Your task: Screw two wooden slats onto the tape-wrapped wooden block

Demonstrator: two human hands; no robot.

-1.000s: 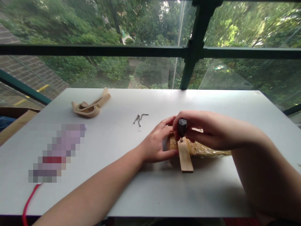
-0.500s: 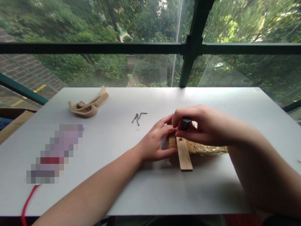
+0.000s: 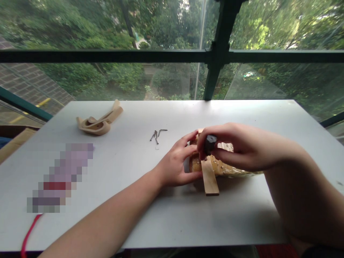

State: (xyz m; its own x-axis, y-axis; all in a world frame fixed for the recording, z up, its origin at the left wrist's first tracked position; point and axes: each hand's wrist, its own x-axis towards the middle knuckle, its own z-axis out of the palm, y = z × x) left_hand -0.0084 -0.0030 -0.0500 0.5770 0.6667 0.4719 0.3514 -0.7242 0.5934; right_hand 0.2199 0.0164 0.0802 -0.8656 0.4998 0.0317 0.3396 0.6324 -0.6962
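A pale wooden body [image 3: 228, 167] with small holes lies on the white table [image 3: 150, 211]. A flat wooden strip [image 3: 209, 181] lies across its left end and points toward me. My left hand [image 3: 176, 163] grips that left end, fingers curled round it. My right hand [image 3: 236, 147] is closed on a short tool with a black handle [image 3: 210, 142], held upright over the strip where it meets the body. The tool's tip is hidden by my fingers.
Several small screws [image 3: 157, 134] lie just left of my hands. Curved wooden pieces [image 3: 98, 122] sit at the back left. A blurred-out object [image 3: 61, 175] and a red cord [image 3: 28, 234] are at the near left. A window with a dark frame [image 3: 215, 57] lies beyond the table's far edge.
My right hand has shifted slightly on the black-handled tool, tilting it a little. The left hand and the wooden parts stay where they were.
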